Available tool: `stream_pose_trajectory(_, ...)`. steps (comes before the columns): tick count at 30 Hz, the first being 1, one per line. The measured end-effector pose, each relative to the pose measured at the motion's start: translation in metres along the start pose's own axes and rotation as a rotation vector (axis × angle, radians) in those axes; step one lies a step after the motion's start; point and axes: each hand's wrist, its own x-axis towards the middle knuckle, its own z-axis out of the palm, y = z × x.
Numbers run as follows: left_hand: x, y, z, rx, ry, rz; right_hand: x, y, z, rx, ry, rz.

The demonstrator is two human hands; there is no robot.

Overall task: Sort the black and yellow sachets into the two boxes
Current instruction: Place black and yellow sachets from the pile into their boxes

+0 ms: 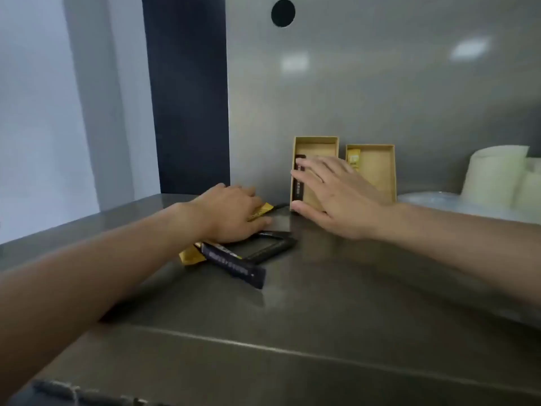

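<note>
Fingers [248, 192] of the left hand [231, 212] are curled round a yellow sachet [262, 211] on the steel counter [322, 288], its long axis pointed right toward the right-hand box [380, 171], which is reached past the left-hand box [316, 148], over which the right hand [342, 200] is spread, holding nothing.

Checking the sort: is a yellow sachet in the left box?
No, the left box holds a black sachet; the yellow sachet lies in the right box.
</note>
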Motion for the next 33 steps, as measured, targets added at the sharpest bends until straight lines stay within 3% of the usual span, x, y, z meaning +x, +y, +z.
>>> stream_pose_trajectory(8, -0.014, 0.042, -0.039, 0.008, -0.012, -0.038, -0.034, 0.007, -0.034, 0.015, -0.065, 0.027)
stream_pose_trajectory(11, 0.000, 0.045, -0.043, 0.049, 0.068, -0.011, -0.032, 0.012, -0.031, -0.010, -0.056, -0.011)
stream_pose_trajectory(13, 0.014, 0.042, -0.041, -0.054, 0.140, -0.031, -0.023, 0.017, -0.022, -0.020, -0.062, -0.021)
stream_pose_trajectory(18, 0.049, 0.020, -0.031, -0.352, 0.122, -0.126, 0.003, 0.024, -0.003, -0.017, -0.077, -0.040)
stream_pose_trajectory(27, 0.052, 0.026, -0.043, -0.908, 0.346, -0.108, -0.021, 0.034, -0.003, 0.040, -0.115, 0.087)
stream_pose_trajectory(33, 0.064, 0.026, -0.033, -1.160, 0.333, -0.057, -0.017, 0.035, 0.002, 0.131, -0.122, 0.125)
